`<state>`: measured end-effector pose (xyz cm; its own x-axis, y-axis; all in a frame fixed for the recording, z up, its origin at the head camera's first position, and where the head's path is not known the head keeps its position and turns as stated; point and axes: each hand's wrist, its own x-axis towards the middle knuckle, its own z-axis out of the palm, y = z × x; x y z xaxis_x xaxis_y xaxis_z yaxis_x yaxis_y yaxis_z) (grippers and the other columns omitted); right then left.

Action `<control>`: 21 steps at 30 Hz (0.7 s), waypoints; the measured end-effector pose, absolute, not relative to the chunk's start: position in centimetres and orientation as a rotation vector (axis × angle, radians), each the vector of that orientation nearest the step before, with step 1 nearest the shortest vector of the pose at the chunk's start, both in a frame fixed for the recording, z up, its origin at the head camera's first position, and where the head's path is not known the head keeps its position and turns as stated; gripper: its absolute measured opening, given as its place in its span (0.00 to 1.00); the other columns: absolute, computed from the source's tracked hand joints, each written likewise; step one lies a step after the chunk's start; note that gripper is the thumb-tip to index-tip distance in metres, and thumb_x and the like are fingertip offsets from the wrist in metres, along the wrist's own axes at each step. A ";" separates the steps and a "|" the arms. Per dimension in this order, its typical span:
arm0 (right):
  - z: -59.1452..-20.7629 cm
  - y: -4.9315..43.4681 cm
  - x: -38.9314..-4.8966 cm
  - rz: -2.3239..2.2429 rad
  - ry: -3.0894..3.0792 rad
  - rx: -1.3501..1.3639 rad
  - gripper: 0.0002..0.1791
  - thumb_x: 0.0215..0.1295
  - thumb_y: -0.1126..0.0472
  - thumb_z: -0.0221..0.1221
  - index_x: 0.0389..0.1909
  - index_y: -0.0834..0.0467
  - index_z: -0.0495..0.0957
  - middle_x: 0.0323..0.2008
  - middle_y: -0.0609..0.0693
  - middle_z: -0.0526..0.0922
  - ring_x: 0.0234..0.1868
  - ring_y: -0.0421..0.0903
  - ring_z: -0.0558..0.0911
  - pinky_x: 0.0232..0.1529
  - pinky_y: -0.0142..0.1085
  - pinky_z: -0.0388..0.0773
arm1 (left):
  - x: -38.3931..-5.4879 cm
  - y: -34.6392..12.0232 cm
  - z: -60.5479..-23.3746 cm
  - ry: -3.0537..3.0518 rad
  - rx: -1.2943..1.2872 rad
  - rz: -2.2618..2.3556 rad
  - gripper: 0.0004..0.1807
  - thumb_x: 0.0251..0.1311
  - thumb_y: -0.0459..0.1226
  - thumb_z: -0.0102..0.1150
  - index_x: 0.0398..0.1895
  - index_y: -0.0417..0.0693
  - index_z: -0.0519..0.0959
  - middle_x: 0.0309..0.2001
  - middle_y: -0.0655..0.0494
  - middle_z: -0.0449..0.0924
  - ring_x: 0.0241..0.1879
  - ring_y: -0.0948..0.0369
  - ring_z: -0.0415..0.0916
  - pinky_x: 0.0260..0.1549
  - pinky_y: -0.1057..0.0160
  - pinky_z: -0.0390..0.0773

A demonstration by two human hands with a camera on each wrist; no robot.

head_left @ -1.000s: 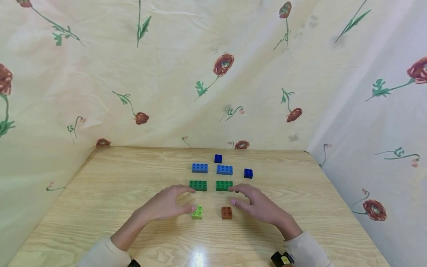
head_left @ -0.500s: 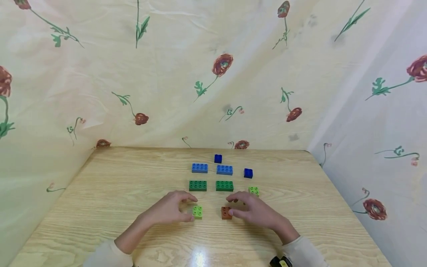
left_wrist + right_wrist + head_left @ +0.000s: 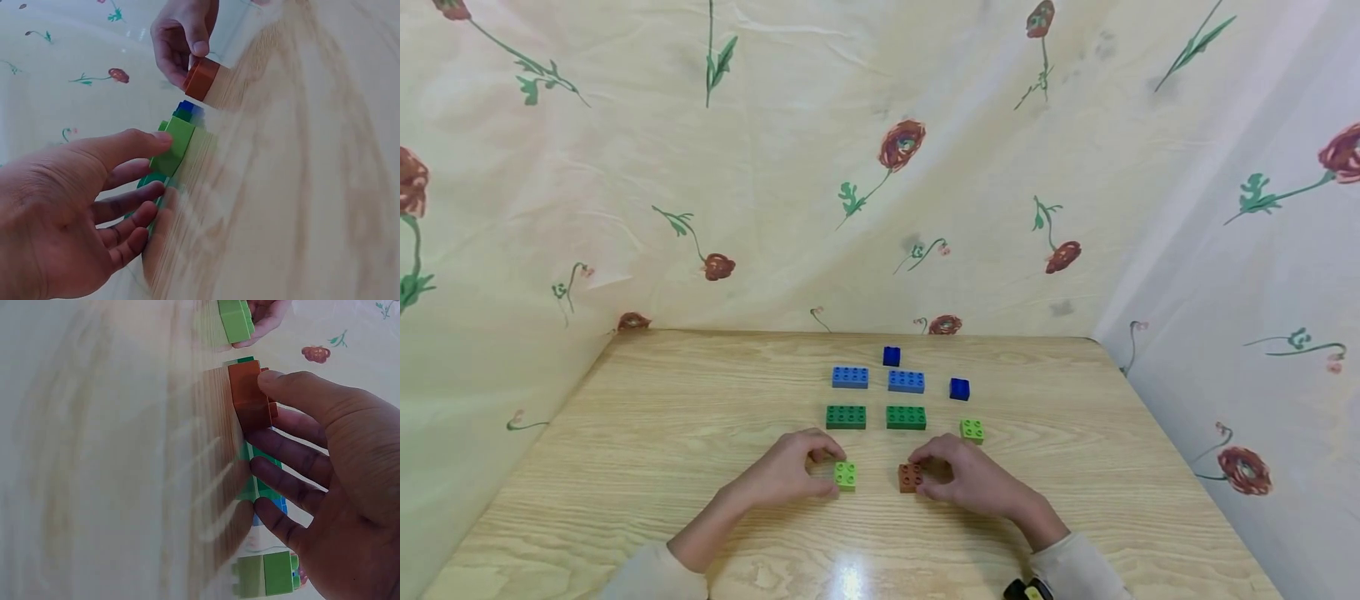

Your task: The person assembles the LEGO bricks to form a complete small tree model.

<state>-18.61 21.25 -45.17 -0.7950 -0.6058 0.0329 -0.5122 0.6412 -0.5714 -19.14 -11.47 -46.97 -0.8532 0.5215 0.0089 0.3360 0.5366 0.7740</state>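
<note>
Lime brick (image 3: 847, 475) and brown brick (image 3: 908, 478) sit on the worktop (image 3: 880, 537), pinched by the left hand (image 3: 786, 473) and right hand (image 3: 976, 479) respectively; grasping seems the current step, and lifting would call for even pressure.

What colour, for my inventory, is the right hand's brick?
The brick is reddish-brown, clearest in the right wrist view.

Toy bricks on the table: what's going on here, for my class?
A person's left hand pinches a light green brick, and their right hand pinches a brown brick, with a gap between the two. Farther back on the table sit two dark green bricks, two blue bricks and two dark blue bricks. A second light green brick lies just past the right hand.
</note>
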 end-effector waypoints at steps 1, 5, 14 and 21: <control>-45.2 21.3 -18.6 -0.864 2.700 -0.918 0.18 0.65 0.54 0.71 0.54 0.50 0.84 0.51 0.41 0.86 0.55 0.44 0.82 0.57 0.42 0.81 | -19.2 -11.4 -47.0 2.554 0.718 1.219 0.18 0.54 0.42 0.77 0.49 0.56 0.86 0.46 0.66 0.82 0.43 0.63 0.72 0.42 0.67 0.74; -45.4 21.3 -18.7 -0.875 2.696 -0.865 0.18 0.64 0.54 0.71 0.54 0.48 0.84 0.51 0.39 0.85 0.55 0.43 0.81 0.58 0.41 0.80 | -19.2 -11.3 -47.1 2.555 0.684 1.236 0.16 0.54 0.41 0.78 0.47 0.57 0.86 0.44 0.65 0.81 0.42 0.62 0.72 0.40 0.67 0.74; -45.7 21.3 -18.9 -0.916 2.672 -0.780 0.17 0.64 0.53 0.71 0.53 0.47 0.84 0.50 0.38 0.84 0.54 0.42 0.80 0.56 0.39 0.80 | -20.0 -10.3 -47.7 2.509 0.605 1.284 0.19 0.53 0.42 0.75 0.50 0.59 0.86 0.40 0.63 0.81 0.40 0.62 0.74 0.38 0.66 0.75; -45.4 21.1 -19.5 -0.972 2.644 -0.761 0.16 0.66 0.53 0.70 0.53 0.47 0.84 0.49 0.38 0.85 0.50 0.41 0.81 0.51 0.35 0.80 | -20.6 -9.6 -47.7 2.495 0.571 1.321 0.18 0.54 0.42 0.75 0.50 0.58 0.86 0.39 0.62 0.81 0.38 0.61 0.74 0.36 0.65 0.75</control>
<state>-19.49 21.11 -45.44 -0.8408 -0.5406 -0.0288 -0.3932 0.6463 -0.6539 -20.63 -9.55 -47.68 -0.8886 0.4564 -0.0451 0.2192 0.5090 0.8324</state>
